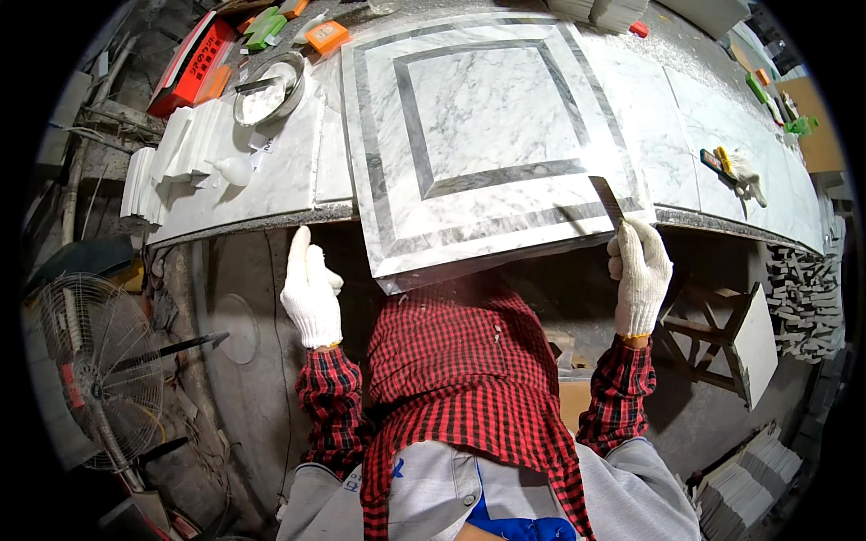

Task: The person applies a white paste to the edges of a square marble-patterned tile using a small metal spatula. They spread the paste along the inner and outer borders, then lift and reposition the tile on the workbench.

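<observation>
A long stone workbench (704, 117) curves across the upper half of the view, its dark front edge running from left to right. On it lies a large square marble slab (487, 117), white with two grey inlaid frames, its near corner overhanging the bench edge toward the person. A red-and-black checked apron or cloth (469, 361) covers the person's front just below that overhang.

At lower left a metal floor fan (99, 370) stands on the ground, well apart from the bench. On the bench's left end sits a round metal bowl (268, 88) with white paste in it, near a red box (191, 65) and an orange block (327, 36).

The right hand (639, 275), in a white knit glove, is closed around the handle of a flat scraper blade (607, 200); the blade slants up from the fist and lies against the slab's right near edge, on the outer grey band. Whether its tip actually presses the stone is hard to tell from here.

The left hand (309, 290), also gloved in white, is raised below the bench edge, just left of the slab's overhanging corner, fingers together and pointing up, gripping nothing and apart from the slab.
</observation>
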Demonstrator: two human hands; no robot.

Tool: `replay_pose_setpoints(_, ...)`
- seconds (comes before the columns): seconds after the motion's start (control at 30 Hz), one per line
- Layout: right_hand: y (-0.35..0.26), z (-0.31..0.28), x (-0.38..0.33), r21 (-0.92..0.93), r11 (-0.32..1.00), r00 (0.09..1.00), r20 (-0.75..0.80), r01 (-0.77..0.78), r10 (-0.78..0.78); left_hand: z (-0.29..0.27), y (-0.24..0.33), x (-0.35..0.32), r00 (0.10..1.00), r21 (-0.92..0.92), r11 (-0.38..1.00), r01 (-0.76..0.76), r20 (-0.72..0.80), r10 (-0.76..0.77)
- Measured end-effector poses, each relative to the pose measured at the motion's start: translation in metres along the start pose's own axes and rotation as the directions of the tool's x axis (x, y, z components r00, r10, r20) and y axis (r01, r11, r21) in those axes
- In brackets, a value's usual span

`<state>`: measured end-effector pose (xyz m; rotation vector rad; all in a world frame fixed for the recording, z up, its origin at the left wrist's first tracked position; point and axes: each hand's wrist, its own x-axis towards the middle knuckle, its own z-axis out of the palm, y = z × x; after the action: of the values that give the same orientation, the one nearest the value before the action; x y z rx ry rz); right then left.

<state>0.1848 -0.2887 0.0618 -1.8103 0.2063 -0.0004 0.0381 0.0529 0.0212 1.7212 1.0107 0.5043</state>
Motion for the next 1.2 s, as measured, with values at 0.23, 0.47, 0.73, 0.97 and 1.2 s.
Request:
replay_pose_setpoints(0.23,0.004,0.006,-0.003,0.041,0.999,0.997,0.077,-0.003,0.0,-0.008,-0.019,-0.006,0.871,0.435,0.757,-0.487,0.186,0.454)
replay_pose_setpoints(0.47,-0.014,0.006,0.003,0.045,0.998,0.982,0.184,0.036,-0.044,0.018,0.021,-0.017,0.854,-0.118,0.918,-0.379,0.337,0.396)
replay_pose_setpoints(0.73,-0.013,0.084,0.04,0.567,0.824,0.992,0.111,-0.012,-0.062,0.089,0.056,-0.018,0.564,0.231,0.54,-0.809,0.563,0.604)
replay_pose_setpoints(0.97,-0.016,0.129,0.003,0.446,0.869,0.932,0.359,-0.213,0.045,0.089,0.051,-0.014,0.535,0.179,0.573,-0.8,0.644,0.546)
replay_pose_setpoints(1.2,-0.006,0.135,-0.005,0.704,0.628,0.903,0.43,-0.331,-0.006,0.091,0.05,-0.011,0.528,0.181,0.552,-0.814,0.624,0.576)
